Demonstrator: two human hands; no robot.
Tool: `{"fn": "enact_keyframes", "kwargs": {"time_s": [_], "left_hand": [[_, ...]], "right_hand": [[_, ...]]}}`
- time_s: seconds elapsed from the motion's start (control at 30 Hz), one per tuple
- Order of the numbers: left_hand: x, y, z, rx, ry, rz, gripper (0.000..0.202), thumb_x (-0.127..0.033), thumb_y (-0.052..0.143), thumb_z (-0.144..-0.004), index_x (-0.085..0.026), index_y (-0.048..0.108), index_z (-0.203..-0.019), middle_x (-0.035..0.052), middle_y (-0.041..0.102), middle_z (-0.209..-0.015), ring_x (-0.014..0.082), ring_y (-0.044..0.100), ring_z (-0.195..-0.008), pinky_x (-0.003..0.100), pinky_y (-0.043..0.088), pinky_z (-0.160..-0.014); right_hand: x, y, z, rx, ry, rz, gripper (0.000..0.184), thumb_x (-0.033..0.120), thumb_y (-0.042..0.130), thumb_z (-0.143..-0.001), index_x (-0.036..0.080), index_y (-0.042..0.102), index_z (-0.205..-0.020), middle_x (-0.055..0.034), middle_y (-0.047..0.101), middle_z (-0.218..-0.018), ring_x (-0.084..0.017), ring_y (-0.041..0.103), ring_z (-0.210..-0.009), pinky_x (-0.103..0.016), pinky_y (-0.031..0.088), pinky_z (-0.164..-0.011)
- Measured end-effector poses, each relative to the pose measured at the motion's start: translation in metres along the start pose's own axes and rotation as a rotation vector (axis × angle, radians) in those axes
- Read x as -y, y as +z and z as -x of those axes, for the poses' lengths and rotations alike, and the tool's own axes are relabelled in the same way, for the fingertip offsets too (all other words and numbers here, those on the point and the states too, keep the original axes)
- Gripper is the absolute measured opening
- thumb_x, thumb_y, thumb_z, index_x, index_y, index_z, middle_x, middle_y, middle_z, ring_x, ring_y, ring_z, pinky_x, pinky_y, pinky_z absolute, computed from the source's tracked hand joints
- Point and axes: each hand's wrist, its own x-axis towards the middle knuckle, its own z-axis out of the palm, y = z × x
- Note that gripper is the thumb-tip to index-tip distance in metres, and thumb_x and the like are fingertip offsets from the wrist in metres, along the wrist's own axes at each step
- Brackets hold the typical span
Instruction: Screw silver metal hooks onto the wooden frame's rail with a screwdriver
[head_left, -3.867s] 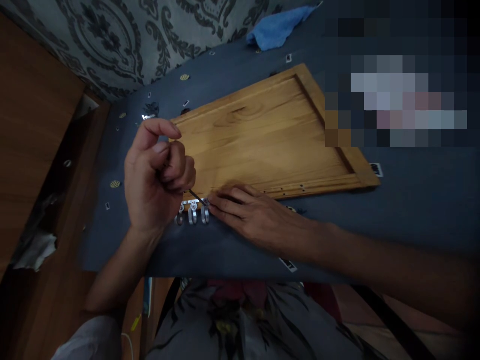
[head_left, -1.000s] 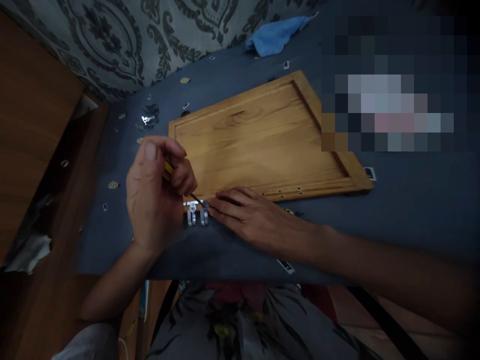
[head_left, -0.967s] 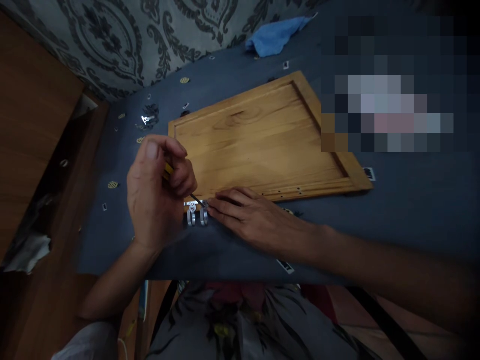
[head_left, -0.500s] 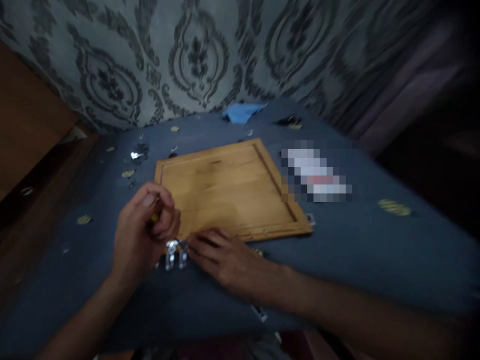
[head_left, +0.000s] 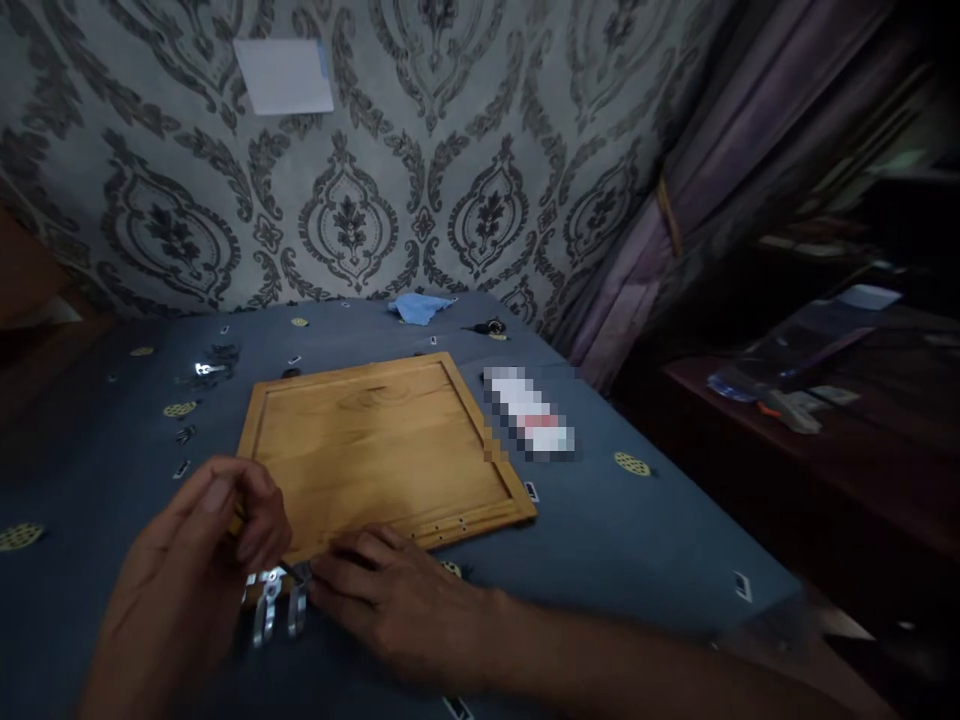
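A framed wooden cabinet door (head_left: pixel 375 445) lies flat on the blue cloth. My left hand (head_left: pixel 202 540) is closed around a screwdriver, whose handle is mostly hidden by the fingers. Its thin dark shaft (head_left: pixel 291 572) slants down to a silver metal cabinet hinge (head_left: pixel 271 605) at the door's near left edge. The hinge's two arms stick out toward me. My right hand (head_left: pixel 390 590) rests over the same near edge, with its fingertips closed against the hinge's right side. Exactly where the screwdriver tip meets the hinge is too dim to make out.
Beyond the door lie a blue cloth (head_left: pixel 420 308) and a small black object (head_left: pixel 489 327). A pixelated pale item (head_left: pixel 529 412) is to the right. Shiny metal pieces (head_left: pixel 214 365) lie at the left. Patterned wallpaper and a purple curtain (head_left: pixel 630 290) stand behind.
The view has tilted up and turned right, so everything sits lower and farther left. Both hands stay at the hinge, the left still holding the screwdriver.
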Motion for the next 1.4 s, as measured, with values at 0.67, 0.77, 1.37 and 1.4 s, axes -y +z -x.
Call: {"fn": "enact_keyframes", "kwargs": {"time_s": [0.67,0.77,1.37,1.4], "left_hand": [[-0.006,0.004,-0.011,0.112,0.136,0.038,0.022,-0.032,0.061,-0.093,-0.019,0.061,-0.076,-0.0041,0.043,-0.052,0.0088,0.038,-0.047,0.02,0.037,-0.049],[-0.007,0.005,-0.006,0.093,0.166,0.004,0.027,-0.032,0.05,-0.1,-0.018,0.059,-0.079,-0.0032,0.045,-0.057,0.0099,0.041,-0.053,0.022,0.042,-0.055],[-0.015,0.01,-0.012,0.222,0.068,0.007,0.013,-0.023,0.056,-0.089,-0.02,0.06,-0.078,-0.0086,0.028,-0.044,0.0064,0.018,-0.036,0.018,0.024,-0.038],[-0.016,0.01,-0.011,0.192,0.094,0.012,0.013,-0.023,0.056,-0.089,-0.02,0.06,-0.077,-0.008,0.029,-0.044,0.0066,0.02,-0.037,0.018,0.024,-0.038]], "right_hand": [[-0.001,0.014,-0.002,-0.079,-0.003,-0.052,0.035,0.012,0.045,-0.102,0.009,0.06,-0.134,-0.0126,0.067,-0.132,-0.028,0.053,-0.125,-0.047,0.05,-0.102],[-0.002,0.016,-0.001,-0.12,-0.021,-0.069,0.035,0.01,0.046,-0.1,0.006,0.061,-0.131,-0.0147,0.068,-0.129,-0.029,0.054,-0.123,-0.048,0.052,-0.1],[-0.001,0.014,-0.002,-0.131,-0.027,-0.061,0.035,0.01,0.052,-0.096,0.003,0.061,-0.13,-0.0161,0.066,-0.132,-0.03,0.054,-0.121,-0.046,0.05,-0.1],[-0.001,0.013,-0.002,-0.125,-0.022,-0.063,0.035,0.01,0.051,-0.097,0.003,0.061,-0.13,-0.016,0.066,-0.132,-0.03,0.054,-0.121,-0.046,0.05,-0.099]]}}
